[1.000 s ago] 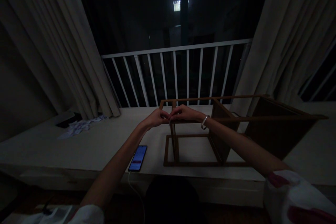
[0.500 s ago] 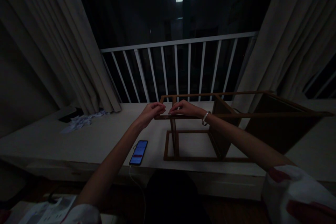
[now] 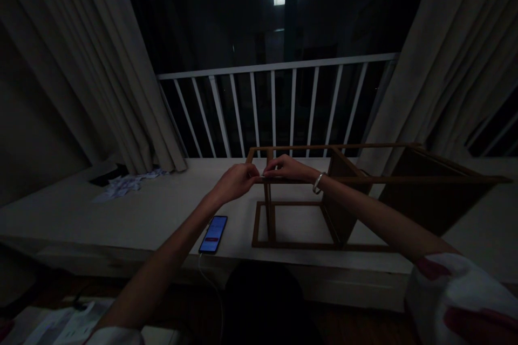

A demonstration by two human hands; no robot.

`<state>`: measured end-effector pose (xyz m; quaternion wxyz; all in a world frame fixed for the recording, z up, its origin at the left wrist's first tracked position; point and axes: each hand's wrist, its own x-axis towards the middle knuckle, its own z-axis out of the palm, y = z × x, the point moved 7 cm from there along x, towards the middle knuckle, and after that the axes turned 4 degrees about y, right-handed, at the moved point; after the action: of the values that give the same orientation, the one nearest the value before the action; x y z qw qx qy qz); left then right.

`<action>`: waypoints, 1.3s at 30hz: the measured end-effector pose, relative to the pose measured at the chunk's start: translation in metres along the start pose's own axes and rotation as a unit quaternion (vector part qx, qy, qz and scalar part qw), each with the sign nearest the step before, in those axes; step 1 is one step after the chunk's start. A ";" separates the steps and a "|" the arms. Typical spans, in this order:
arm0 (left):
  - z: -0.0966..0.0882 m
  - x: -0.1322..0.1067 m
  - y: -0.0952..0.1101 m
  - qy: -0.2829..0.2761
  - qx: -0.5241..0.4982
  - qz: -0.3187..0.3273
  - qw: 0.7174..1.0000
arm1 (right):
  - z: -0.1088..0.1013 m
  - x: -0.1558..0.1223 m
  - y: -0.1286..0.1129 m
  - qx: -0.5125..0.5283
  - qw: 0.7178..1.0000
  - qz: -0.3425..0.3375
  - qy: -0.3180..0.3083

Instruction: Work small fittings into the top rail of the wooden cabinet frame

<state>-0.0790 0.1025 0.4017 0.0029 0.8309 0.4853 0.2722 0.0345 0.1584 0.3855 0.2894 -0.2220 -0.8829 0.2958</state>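
Note:
A brown wooden frame with shelf panels (image 3: 299, 245) lies on its side across the white ledge. My left hand (image 3: 238, 180) is at the left end of its raised front rail, fingers curled and pinched together. Close beside it, my right hand (image 3: 285, 167) rests on the same rail with thumb and fingertips pressed together. The fingertips of both hands nearly meet above the rail. Something small and pale shows between them, too small and dark to name. A silver bangle (image 3: 318, 183) circles my right wrist.
A lit phone (image 3: 213, 234) with a white cable (image 3: 210, 283) lies near the ledge's front edge. Crumpled papers (image 3: 123, 186) lie at left by the curtain (image 3: 133, 108). White railing (image 3: 273, 102) stands behind the frame. A power strip (image 3: 76, 323) sits at lower left.
My left hand has moved right and slightly down, its fingers curling in against my right fingertips. My right hand stays nearly in place on the rail.

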 end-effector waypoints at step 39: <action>0.008 0.000 -0.009 0.092 0.025 0.098 0.991 | 0.001 -0.002 0.007 0.071 0.996 0.041 -0.034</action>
<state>-0.0826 0.1099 0.3923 -0.0886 0.8457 0.4066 0.3340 0.0367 0.1621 0.3799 0.2618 -0.2262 -0.8593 0.3766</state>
